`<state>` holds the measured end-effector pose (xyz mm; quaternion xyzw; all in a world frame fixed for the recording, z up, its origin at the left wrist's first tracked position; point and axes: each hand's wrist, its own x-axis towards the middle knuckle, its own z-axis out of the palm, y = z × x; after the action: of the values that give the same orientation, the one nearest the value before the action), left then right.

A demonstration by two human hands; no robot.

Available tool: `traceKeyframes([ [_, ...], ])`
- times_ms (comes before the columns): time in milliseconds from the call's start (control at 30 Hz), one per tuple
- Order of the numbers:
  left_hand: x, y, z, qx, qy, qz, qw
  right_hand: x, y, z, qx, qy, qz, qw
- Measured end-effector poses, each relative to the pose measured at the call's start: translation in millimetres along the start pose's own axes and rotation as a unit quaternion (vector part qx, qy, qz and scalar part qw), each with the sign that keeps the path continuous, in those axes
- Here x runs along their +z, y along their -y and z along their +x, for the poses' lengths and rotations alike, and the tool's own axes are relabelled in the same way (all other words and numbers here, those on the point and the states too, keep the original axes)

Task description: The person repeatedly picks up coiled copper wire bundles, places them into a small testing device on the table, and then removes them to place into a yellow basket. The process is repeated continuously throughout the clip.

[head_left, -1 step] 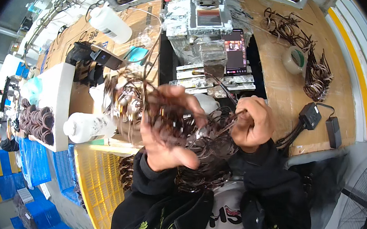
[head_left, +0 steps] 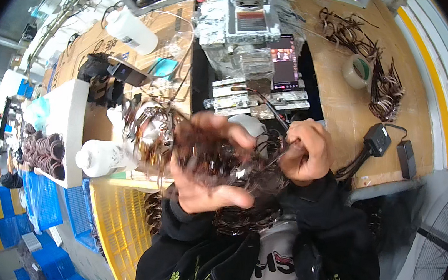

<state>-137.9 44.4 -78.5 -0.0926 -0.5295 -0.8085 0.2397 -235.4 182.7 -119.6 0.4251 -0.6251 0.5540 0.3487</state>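
Thin, glossy dark-brown looped strands [head_left: 202, 157]: at the centre, between both hands, in loose disorder; reaching also toward 6 o'clock, above the lap.
Ordered part: grey-brown coiled bundles [head_left: 43, 151], lying in rows in a white foam box [head_left: 75, 127] at 9 o'clock; by judgement, already handled.
Unordered part: the strands at the hands, not yet arranged; by judgement, somewhere in the middle of the work, exact share impossible to tell.
Left hand [head_left: 193, 186]: just off centre toward 7 o'clock, blurred; thumb and fingers spread wide around the strands, firmness of hold impossible to tell.
Right hand [head_left: 306, 153]: at 3 o'clock, fingers curled closed, pinching a few strand ends near the thumb.
Surroundings: a white plastic bottle [head_left: 101, 157] between 8 and 9 o'clock; a yellow plastic lattice basket [head_left: 118, 228] between 7 and 8 o'clock.
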Motion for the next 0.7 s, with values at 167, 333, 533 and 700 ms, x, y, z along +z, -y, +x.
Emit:
traceKeyframes([
  [167, -6, -19, 6, 0.071, 0.232, 0.112, 0.964, -10, 12, 7, 0.118, 0.056, 0.245, 0.961],
  [333, 2, -37, 5, 0.1, 0.196, 0.176, 0.96, -33, 28, 33, 0.429, 0.18, 0.562, 0.684],
  [533, 9, -47, 9, 0.051, 0.335, 0.281, 0.898, -42, 19, 48, 0.494, 0.318, 0.33, 0.739],
  [700, 10, -37, 4, 0.088, 0.336, 0.247, 0.905, -36, 24, 43, 0.363, 0.355, 0.135, 0.851],
])
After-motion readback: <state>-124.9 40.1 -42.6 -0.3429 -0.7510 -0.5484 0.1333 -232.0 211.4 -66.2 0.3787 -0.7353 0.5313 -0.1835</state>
